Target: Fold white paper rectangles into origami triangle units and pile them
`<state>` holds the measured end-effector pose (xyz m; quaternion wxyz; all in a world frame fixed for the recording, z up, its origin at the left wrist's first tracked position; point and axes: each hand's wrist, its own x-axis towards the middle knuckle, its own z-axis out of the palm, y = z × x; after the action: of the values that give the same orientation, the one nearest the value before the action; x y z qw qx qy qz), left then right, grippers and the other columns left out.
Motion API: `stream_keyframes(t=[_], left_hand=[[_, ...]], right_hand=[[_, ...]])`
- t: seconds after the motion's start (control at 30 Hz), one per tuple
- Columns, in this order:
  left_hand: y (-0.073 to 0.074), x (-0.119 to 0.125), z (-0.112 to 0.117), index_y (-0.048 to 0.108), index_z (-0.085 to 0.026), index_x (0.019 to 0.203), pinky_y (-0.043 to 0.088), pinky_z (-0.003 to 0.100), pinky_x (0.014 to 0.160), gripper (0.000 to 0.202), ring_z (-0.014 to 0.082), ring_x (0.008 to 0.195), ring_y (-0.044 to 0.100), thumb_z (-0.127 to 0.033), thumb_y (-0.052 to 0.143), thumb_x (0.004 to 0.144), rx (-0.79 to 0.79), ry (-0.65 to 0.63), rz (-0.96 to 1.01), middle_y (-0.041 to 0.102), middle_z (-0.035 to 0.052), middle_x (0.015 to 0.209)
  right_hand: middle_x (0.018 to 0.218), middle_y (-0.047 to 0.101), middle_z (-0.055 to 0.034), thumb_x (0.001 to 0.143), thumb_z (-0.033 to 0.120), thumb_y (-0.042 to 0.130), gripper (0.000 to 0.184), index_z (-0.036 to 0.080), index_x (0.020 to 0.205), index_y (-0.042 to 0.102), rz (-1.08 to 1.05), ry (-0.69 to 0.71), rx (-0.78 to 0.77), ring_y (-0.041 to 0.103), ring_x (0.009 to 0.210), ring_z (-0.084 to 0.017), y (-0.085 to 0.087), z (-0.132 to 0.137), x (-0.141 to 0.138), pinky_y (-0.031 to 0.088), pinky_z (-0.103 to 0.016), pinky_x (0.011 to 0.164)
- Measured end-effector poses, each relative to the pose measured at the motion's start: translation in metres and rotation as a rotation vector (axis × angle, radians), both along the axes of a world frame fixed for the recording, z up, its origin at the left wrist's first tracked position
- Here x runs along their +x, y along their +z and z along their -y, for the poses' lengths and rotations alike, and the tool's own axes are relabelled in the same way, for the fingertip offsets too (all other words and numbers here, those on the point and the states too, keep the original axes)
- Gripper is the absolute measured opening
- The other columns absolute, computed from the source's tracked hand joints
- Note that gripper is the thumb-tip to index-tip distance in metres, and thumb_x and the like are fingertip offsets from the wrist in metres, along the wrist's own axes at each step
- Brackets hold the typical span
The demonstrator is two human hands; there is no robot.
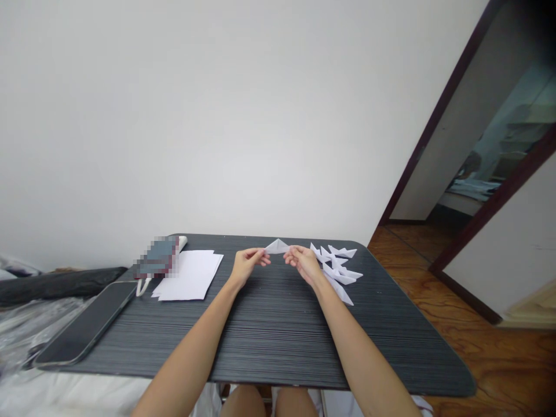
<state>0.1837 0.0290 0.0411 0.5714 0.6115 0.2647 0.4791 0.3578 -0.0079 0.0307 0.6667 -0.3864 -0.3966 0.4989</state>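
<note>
A folded white paper boat [278, 247] is held up over the far middle of the dark table. My left hand [249, 264] pinches its left tip between thumb and fingers. At the opposite tip, my right hand [303, 262] grips the paper the same way. The boat's pointed peak faces up between my hands. Just beyond my right hand lie several finished paper boats [343, 272] in a loose cluster. Left of my left hand rests a stack of white paper sheets [191, 278].
A dark table [278, 341] with a fine-lined top stands against a white wall [260, 116]. On its left edge lies a phone [89, 324], with a blurred-out object [158, 258] and a white strap [142, 286] behind it. A doorway opens at right.
</note>
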Motion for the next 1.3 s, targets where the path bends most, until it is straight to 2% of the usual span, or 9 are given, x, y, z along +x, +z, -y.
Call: stream_keyframes(t=[0.13,0.27,0.4,0.57,0.73,0.87,1.03,1.2,1.3], left_hand=[[-0.003,0.002,-0.001,0.062,-0.007,0.070,0.047,0.024,0.049,0.031,0.0144,0.051,0.058,-0.038,0.057,0.067,0.033,0.108,-0.029,0.063,0.0086,0.061],[-0.004,0.003,0.000,0.056,-0.007,0.080,0.048,0.026,0.049,0.034,0.0157,0.049,0.059,-0.037,0.060,0.065,-0.008,0.168,0.026,0.062,0.0070,0.058],[-0.002,0.002,0.002,0.047,-0.010,0.084,0.050,0.030,0.055,0.034,0.0176,0.053,0.062,-0.034,0.061,0.064,-0.022,0.166,0.097,0.064,0.0063,0.061],[0.004,0.001,0.004,0.044,-0.012,0.075,0.050,0.032,0.060,0.031,0.0188,0.056,0.063,-0.035,0.061,0.064,-0.022,0.147,0.131,0.064,0.0067,0.064],[0.007,0.000,0.005,0.045,-0.013,0.069,0.049,0.033,0.069,0.028,0.0188,0.063,0.064,-0.034,0.062,0.063,-0.039,0.098,0.192,0.065,0.0059,0.067],[0.005,-0.003,0.002,0.044,-0.013,0.067,0.050,0.031,0.063,0.027,0.0200,0.059,0.063,-0.035,0.061,0.065,-0.069,0.074,0.143,0.065,0.0066,0.063],[0.004,-0.007,-0.004,0.047,-0.011,0.077,0.050,0.030,0.064,0.029,0.0218,0.066,0.064,-0.032,0.063,0.064,-0.110,0.019,0.056,0.066,0.0106,0.070],[0.005,-0.008,-0.006,0.046,-0.008,0.093,0.050,0.032,0.069,0.036,0.0228,0.073,0.063,-0.031,0.059,0.069,-0.167,-0.064,0.085,0.065,0.0146,0.078],[0.004,-0.007,-0.005,0.045,-0.009,0.094,0.049,0.034,0.073,0.036,0.0221,0.073,0.063,-0.030,0.059,0.068,-0.126,-0.034,0.111,0.065,0.0134,0.078]], right_hand=[[0.053,0.060,-0.0053,0.064,0.038,0.059,0.026,0.012,0.066,0.053,0.132,-0.202,0.016,0.056,0.041,-0.013,-0.003,-0.001,-0.014,0.031,-0.018,0.030],[0.050,0.059,-0.0025,0.065,0.036,0.059,0.025,0.015,0.070,0.046,0.163,-0.278,0.071,0.055,0.037,-0.013,-0.002,-0.001,-0.022,0.033,-0.018,0.029],[0.051,0.060,-0.0014,0.066,0.034,0.059,0.024,0.017,0.072,0.042,0.170,-0.261,0.134,0.057,0.039,-0.013,0.002,0.003,-0.023,0.040,-0.020,0.034],[0.059,0.064,-0.0034,0.065,0.033,0.061,0.024,0.017,0.072,0.045,0.152,-0.193,0.162,0.063,0.054,-0.017,0.011,0.008,-0.022,0.051,-0.028,0.052],[0.063,0.065,-0.0044,0.062,0.034,0.063,0.025,0.017,0.071,0.048,0.113,-0.172,0.153,0.064,0.065,-0.021,0.013,0.010,-0.018,0.052,-0.033,0.066],[0.062,0.064,-0.0036,0.061,0.034,0.064,0.023,0.017,0.067,0.050,0.150,-0.160,0.159,0.064,0.067,-0.021,0.013,0.010,-0.014,0.052,-0.033,0.067],[0.062,0.064,-0.0028,0.061,0.032,0.064,0.021,0.016,0.065,0.051,0.204,-0.111,0.160,0.064,0.068,-0.021,0.012,0.009,-0.009,0.051,-0.033,0.068],[0.063,0.065,-0.0035,0.063,0.031,0.062,0.020,0.016,0.068,0.051,0.181,-0.123,0.164,0.064,0.068,-0.020,0.006,0.006,-0.005,0.050,-0.034,0.070],[0.063,0.065,-0.0044,0.064,0.030,0.062,0.019,0.016,0.068,0.050,0.163,-0.139,0.166,0.064,0.067,-0.020,0.006,0.005,-0.006,0.051,-0.033,0.071]])
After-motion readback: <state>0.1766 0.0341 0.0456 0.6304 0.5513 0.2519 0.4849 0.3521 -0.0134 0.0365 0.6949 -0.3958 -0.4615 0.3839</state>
